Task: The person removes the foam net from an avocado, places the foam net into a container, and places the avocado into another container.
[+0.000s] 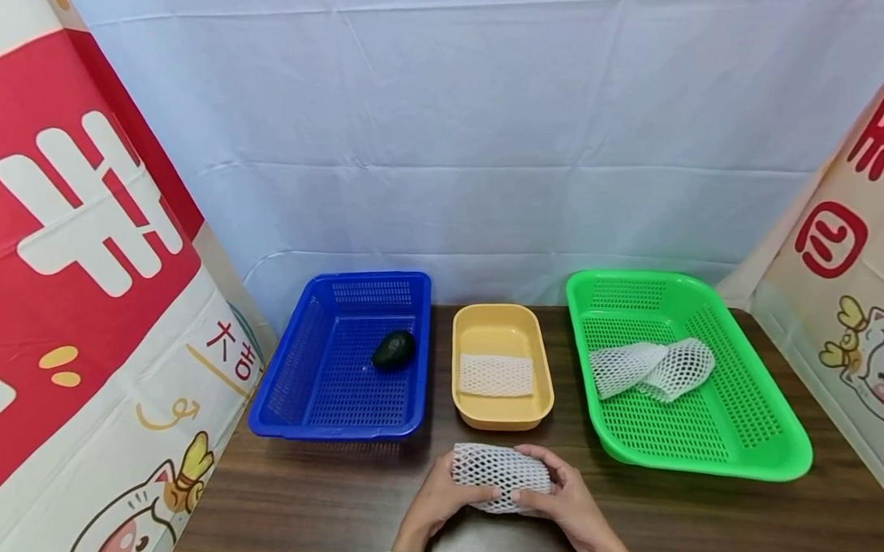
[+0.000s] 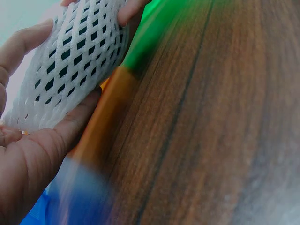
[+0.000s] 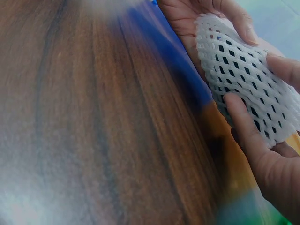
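A white foam fruit net (image 1: 501, 466) is held between both hands above the front of the table. My left hand (image 1: 440, 497) grips its left end, with the thumb on the near side. The right hand (image 1: 571, 501) holds the other end between thumb and fingers. Something dark green shows through the mesh of the net (image 2: 77, 51) in the left wrist view, and dark patches show through it in the right wrist view too; most of that thing is hidden. An avocado (image 1: 394, 350) lies in the blue basket (image 1: 269, 416), towards its right side.
Behind the hands stands a small yellow tray (image 1: 501, 412) with a flat foam net (image 1: 495, 375) in it. The green basket (image 1: 790, 459) at the right holds two puffed-out foam nets (image 1: 680, 370). A white cloth (image 1: 446, 146) hangs behind the wooden table (image 1: 310, 499).
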`<state>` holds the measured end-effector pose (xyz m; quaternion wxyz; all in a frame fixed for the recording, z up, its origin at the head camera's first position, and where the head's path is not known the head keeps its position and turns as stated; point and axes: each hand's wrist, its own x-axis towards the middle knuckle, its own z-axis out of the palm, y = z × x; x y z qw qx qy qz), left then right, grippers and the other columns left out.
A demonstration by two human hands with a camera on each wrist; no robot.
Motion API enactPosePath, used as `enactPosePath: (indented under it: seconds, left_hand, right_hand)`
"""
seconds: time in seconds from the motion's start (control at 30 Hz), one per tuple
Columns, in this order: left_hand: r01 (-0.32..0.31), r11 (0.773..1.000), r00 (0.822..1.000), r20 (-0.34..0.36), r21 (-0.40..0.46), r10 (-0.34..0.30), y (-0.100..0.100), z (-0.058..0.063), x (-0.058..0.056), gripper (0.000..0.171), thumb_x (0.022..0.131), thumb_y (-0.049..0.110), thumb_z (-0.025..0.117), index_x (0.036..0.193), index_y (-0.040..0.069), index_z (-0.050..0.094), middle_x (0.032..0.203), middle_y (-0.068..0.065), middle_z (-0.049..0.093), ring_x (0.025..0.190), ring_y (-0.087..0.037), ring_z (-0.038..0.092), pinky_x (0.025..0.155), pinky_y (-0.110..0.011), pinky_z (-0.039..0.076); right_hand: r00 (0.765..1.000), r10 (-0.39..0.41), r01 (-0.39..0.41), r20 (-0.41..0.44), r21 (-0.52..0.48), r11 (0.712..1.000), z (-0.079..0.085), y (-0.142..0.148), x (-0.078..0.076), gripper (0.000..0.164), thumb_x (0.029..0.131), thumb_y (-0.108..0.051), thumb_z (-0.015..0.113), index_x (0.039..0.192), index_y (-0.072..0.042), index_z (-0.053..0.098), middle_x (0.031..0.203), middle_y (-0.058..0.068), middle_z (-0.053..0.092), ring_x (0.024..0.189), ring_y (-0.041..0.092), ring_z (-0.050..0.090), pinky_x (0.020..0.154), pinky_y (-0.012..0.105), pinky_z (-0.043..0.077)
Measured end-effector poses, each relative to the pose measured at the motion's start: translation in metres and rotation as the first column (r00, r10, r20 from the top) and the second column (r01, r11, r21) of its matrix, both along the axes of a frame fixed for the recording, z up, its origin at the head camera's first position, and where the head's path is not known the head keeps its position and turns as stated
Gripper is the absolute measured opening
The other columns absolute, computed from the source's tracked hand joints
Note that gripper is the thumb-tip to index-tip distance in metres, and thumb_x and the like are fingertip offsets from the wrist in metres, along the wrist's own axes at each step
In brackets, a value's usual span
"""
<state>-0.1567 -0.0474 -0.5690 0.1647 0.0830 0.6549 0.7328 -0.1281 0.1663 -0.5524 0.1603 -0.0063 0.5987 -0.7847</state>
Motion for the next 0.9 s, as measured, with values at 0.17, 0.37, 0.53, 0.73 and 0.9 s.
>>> enactPosePath:
  seconds: [0.17,0.37,0.53,0.73,0.9]
  left_hand:
    - [0.001,1.000,1.000,-0.020,-0.021,-0.001,-0.0006,-0.0012,-0.0002,0.051,0.068,0.000,0.085,0.114,0.003,0.064,0.102,-0.008,0.067,0.093,-0.022,0.062,0.081,-0.030,0.051]
    - [0.006,1.000,1.000,-0.016,-0.022,-0.006,-0.0020,-0.0035,-0.0007,0.051,0.068,0.000,0.085,0.113,0.003,0.064,0.101,-0.008,0.068,0.093,-0.021,0.062,0.080,-0.029,0.051]
    - [0.004,1.000,1.000,-0.016,-0.023,-0.005,-0.0030,-0.0044,-0.0001,0.051,0.068,0.000,0.085,0.114,0.002,0.064,0.100,-0.008,0.068,0.092,-0.022,0.063,0.079,-0.030,0.052]
    - [-0.007,0.999,0.999,-0.035,-0.033,0.006,-0.0042,-0.0043,-0.0001,0.053,0.068,0.001,0.086,0.116,0.003,0.064,0.102,-0.007,0.068,0.094,-0.021,0.062,0.081,-0.029,0.051]
    - [0.003,1.000,0.998,-0.059,0.006,-0.003,-0.0074,-0.0010,0.0001,0.055,0.069,-0.003,0.083,0.119,-0.001,0.061,0.104,-0.009,0.067,0.094,-0.020,0.062,0.080,-0.028,0.051]
  right_hand:
    - [1.000,-0.008,0.008,0.014,0.025,1.000,-0.0023,0.0000,0.0010,0.070,0.080,0.004,0.075,0.140,0.005,0.041,0.123,0.018,0.048,0.106,0.029,0.057,0.080,0.044,0.054]
    - [1.000,-0.013,0.012,0.010,0.045,0.999,-0.0044,0.0001,0.0014,0.070,0.079,0.003,0.077,0.140,0.005,0.042,0.124,0.018,0.049,0.108,0.028,0.056,0.080,0.042,0.054]
    - [1.000,-0.010,0.009,0.014,0.063,0.998,-0.0058,0.0002,0.0010,0.072,0.079,0.003,0.077,0.141,0.004,0.042,0.126,0.019,0.049,0.108,0.028,0.056,0.079,0.043,0.054]
    - [1.000,-0.008,0.011,-0.028,0.114,0.993,-0.0053,0.0020,0.0009,0.071,0.080,0.000,0.077,0.141,0.003,0.043,0.130,0.021,0.049,0.107,0.028,0.057,0.078,0.040,0.055]
    - [0.999,-0.013,0.017,-0.034,0.116,0.993,-0.0038,0.0077,0.0020,0.067,0.084,-0.002,0.074,0.142,0.003,0.042,0.136,0.023,0.044,0.108,0.027,0.056,0.077,0.043,0.055]
